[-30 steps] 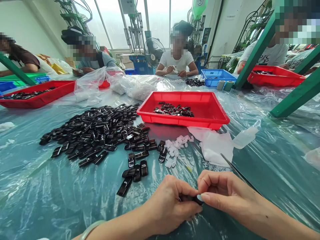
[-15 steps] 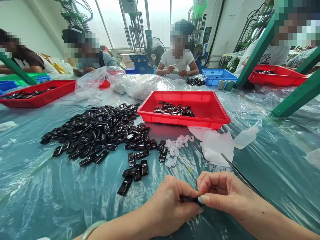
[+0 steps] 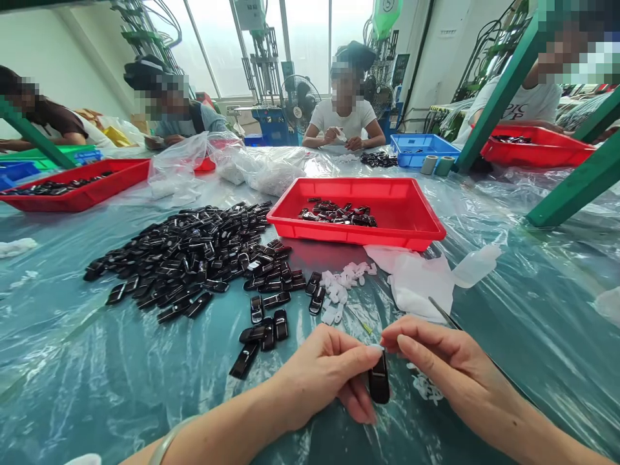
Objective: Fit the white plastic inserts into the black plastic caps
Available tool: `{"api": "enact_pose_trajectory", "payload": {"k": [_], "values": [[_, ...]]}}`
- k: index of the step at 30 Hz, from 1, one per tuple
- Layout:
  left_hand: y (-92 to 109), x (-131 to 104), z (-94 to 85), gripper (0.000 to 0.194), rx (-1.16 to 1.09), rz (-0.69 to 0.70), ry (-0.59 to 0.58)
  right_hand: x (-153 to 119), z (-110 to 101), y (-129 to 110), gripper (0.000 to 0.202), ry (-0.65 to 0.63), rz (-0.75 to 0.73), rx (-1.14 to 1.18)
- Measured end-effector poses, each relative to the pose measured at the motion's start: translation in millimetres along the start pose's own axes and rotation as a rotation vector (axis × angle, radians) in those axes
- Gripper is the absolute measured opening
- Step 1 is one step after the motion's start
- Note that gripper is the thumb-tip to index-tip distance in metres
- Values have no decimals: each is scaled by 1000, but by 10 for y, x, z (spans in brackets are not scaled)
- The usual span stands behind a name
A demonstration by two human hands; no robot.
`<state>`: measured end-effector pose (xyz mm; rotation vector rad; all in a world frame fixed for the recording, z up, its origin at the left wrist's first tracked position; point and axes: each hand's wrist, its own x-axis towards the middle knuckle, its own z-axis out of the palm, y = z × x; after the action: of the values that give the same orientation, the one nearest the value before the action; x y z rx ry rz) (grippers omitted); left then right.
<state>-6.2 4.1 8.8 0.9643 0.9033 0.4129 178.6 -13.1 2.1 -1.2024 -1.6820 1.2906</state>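
Observation:
In the head view, my left hand (image 3: 334, 371) pinches a glossy black oblong plastic piece (image 3: 379, 381) that hangs upright from its fingers. A small pale bit shows under the left thumb at the piece's top end. Close by on the right, my right hand (image 3: 436, 355) has its fingers stretched, with the fingertips near that top end; I see nothing held in them. Several similar black pieces (image 3: 264, 332) lie left of my hands, in front of a big heap of them (image 3: 194, 252). Small whitish plastic pieces (image 3: 336, 290) are scattered beyond my hands.
A red tray (image 3: 356, 234) with some black pieces stands ahead. White bag-like plastic (image 3: 421, 284) lies right of it. A thin dark metal tool (image 3: 443, 311) lies partly behind my right hand. Green posts (image 3: 576, 184) rise at right. Co-workers sit across the plastic-covered table.
My hands have moved slightly apart. The black piece, mostly hidden between my fingers before, now hangs upright in my left hand. My right fingers have straightened.

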Motion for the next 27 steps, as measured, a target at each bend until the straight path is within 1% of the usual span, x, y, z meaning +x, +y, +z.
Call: {"api": "enact_pose_trajectory", "payload": {"k": [5, 11, 14, 16, 19, 23, 25, 27], "values": [[-19, 2, -11, 40, -32, 12, -8, -8, 21, 7, 25, 8, -65, -86], [-41, 18, -27, 40, -42, 23, -18, -5, 51, 34, 22, 10, -133, -103], [-27, 17, -37, 39, -22, 24, 28, 11, 84, 62, 21, 19, -168, -107], [25, 8, -62, 38, 13, 37, 118, 25, 107, 83, 21, 27, -193, -115], [193, -27, -135, 39, 77, 110, 277, 41, 126, 118, 20, 40, -225, -138], [539, -55, -256, 33, 171, 175, 393, 36, 120, 146, 19, 47, -258, -177], [740, 5, -318, 29, 233, 194, 449, 23, 112, 138, 20, 41, -280, -215], [950, 136, -381, 24, 293, 211, 512, 9, 102, 119, 21, 35, -311, -257]]}}
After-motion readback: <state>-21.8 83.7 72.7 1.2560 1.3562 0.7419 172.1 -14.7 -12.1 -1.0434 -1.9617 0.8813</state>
